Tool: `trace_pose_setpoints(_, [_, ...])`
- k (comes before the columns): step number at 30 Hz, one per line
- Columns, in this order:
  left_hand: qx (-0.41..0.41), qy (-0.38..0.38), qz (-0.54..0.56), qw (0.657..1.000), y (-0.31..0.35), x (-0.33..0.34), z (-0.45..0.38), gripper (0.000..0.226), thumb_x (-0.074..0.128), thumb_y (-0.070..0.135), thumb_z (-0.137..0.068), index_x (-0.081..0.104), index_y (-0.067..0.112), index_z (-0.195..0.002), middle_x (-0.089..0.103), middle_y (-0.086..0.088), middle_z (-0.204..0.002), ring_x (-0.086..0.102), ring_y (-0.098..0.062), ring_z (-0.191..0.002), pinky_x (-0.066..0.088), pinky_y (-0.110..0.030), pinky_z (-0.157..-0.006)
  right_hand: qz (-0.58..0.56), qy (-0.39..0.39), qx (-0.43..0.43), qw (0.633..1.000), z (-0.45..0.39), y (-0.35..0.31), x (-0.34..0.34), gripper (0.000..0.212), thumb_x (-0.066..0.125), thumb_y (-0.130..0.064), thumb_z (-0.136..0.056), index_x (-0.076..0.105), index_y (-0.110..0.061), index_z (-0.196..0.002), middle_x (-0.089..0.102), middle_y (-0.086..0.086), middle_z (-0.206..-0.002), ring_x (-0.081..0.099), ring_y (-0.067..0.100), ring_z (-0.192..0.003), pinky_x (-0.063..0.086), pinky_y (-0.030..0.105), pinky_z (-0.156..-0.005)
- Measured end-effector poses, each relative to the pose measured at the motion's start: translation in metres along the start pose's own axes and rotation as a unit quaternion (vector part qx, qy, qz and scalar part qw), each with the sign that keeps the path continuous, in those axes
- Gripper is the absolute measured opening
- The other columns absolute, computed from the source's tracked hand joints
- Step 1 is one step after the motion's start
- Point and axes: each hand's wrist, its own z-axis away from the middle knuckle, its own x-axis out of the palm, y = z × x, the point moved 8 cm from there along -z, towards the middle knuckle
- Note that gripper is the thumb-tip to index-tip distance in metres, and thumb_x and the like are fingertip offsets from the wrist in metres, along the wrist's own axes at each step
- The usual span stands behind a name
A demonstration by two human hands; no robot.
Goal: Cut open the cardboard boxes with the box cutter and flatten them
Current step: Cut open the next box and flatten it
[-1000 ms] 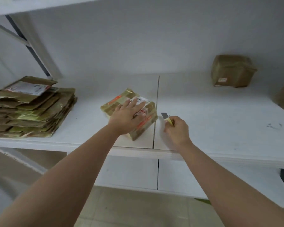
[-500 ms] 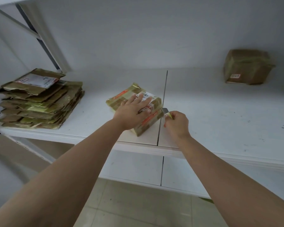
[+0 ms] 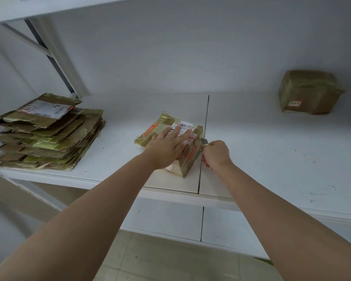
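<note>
Box cutter point(image 3: 204, 142) blade points at box point(image 3: 188, 159).

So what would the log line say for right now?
left hand: flat on taped box | right hand: holds box cutter, blade at box's right side | flattened stack: left | another box: back right

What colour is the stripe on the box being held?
Orange stripe on the box, head view.
</note>
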Motion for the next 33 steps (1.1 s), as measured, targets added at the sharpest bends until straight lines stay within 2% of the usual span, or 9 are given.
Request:
trace_pose_setpoints(3, [0.002,0.005,-0.002,1.0,-0.001,0.001,0.0,0.049,0.009,0.047,-0.101,0.003,0.043,-0.15,-0.002,0.006,-0.161,-0.006,-0.022,-0.148,0.003,-0.049,-0.119,-0.006,-0.039,0.017,0.999,0.013,0.0,0.005,0.015,0.044,-0.001,-0.087,0.055,-0.004,-0.077,0.053,0.011,-0.056,0.042,0.016,-0.034,0.03,0.015,-0.036])
trace_pose_setpoints(6, [0.004,0.011,-0.003,1.0,0.0,0.001,0.0,0.049,0.01,0.046,-0.102,0.004,0.042,-0.15,-0.003,0.005,-0.161,-0.005,-0.023,-0.148,0.002,-0.048,-0.117,0.021,-0.101,-0.001,0.995,0.036,-0.008,0.019,0.017,0.042,-0.003,-0.09,0.058,-0.004,-0.086,0.054,0.01,-0.058,0.043,0.014,-0.034,0.029,0.014,-0.032])
trace_pose_setpoints(14, [0.001,0.0,0.019,1.0,-0.001,0.001,0.001,0.052,0.012,0.053,-0.1,0.004,0.043,-0.15,-0.006,0.005,-0.161,-0.008,-0.021,-0.148,0.0,-0.049,-0.116,0.074,-0.163,-0.015,0.984,0.066,-0.007,0.023,0.02,0.049,-0.01,-0.091,0.053,-0.008,-0.071,0.057,0.006,-0.053,0.049,0.014,-0.033,0.032,0.016,-0.037])
trace_pose_setpoints(19, [0.007,-0.017,0.021,1.0,0.0,-0.001,0.001,0.058,0.025,0.058,-0.097,0.003,0.045,-0.15,-0.007,0.006,-0.16,-0.008,-0.021,-0.147,0.001,-0.05,-0.117,0.093,-0.24,-0.021,0.966,0.083,-0.009,0.012,0.01,0.055,-0.008,-0.089,0.061,0.0,-0.089,0.058,0.008,-0.053,0.052,0.016,-0.035,0.035,0.017,-0.038])
trace_pose_setpoints(21, [0.013,-0.014,0.029,0.999,0.001,-0.004,0.002,0.058,0.028,0.057,-0.097,0.005,0.046,-0.149,-0.005,0.006,-0.161,-0.007,-0.021,-0.148,0.002,-0.05,-0.118,0.113,-0.249,-0.026,0.962,0.083,-0.01,0.001,0.009,0.057,-0.007,-0.089,0.063,0.0,-0.088,0.059,0.009,-0.055,0.053,0.017,-0.037,0.038,0.019,-0.04])
trace_pose_setpoints(23, [0.03,-0.015,0.034,0.999,0.002,-0.005,0.003,0.057,0.032,0.055,-0.098,0.007,0.046,-0.149,-0.004,0.005,-0.161,-0.006,-0.021,-0.148,0.002,-0.05,-0.118,0.104,-0.233,-0.02,0.967,0.077,-0.007,-0.014,0.007,0.055,-0.005,-0.09,0.06,-0.002,-0.086,0.061,0.011,-0.059,0.056,0.019,-0.041,0.042,0.021,-0.043])
trace_pose_setpoints(28, [0.124,-0.041,0.034,0.991,0.018,-0.013,0.005,0.057,0.047,0.031,-0.097,0.023,0.043,-0.147,0.005,0.01,-0.16,-0.006,-0.017,-0.148,-0.003,-0.049,-0.118,0.042,-0.037,-0.058,0.997,0.038,-0.001,-0.063,0.017,0.057,-0.01,-0.09,0.058,-0.011,-0.073,0.063,0.006,-0.067,0.053,0.017,-0.05,0.045,0.027,-0.052])
trace_pose_setpoints(31, [0.103,-0.03,0.099,0.989,0.017,-0.016,0.005,0.059,0.05,0.019,-0.093,0.031,0.041,-0.145,0.01,0.012,-0.159,-0.002,-0.015,-0.148,0.005,-0.049,-0.119,0.123,-0.017,-0.1,0.987,0.03,0.004,-0.06,0.018,0.057,-0.017,-0.088,0.056,-0.023,-0.071,0.067,0.0,-0.075,0.06,0.022,-0.071,0.05,0.035,-0.07])
trace_pose_setpoints(33, [0.081,-0.024,0.136,0.987,0.016,-0.012,0.007,0.059,0.048,0.017,-0.093,0.032,0.041,-0.145,0.01,0.013,-0.159,-0.002,-0.014,-0.147,0.001,-0.049,-0.119,0.142,0.003,-0.115,0.983,0.028,0.013,-0.06,0.013,0.051,-0.019,-0.089,0.054,-0.023,-0.076,0.066,0.0,-0.079,0.06,0.024,-0.078,0.047,0.035,-0.072])
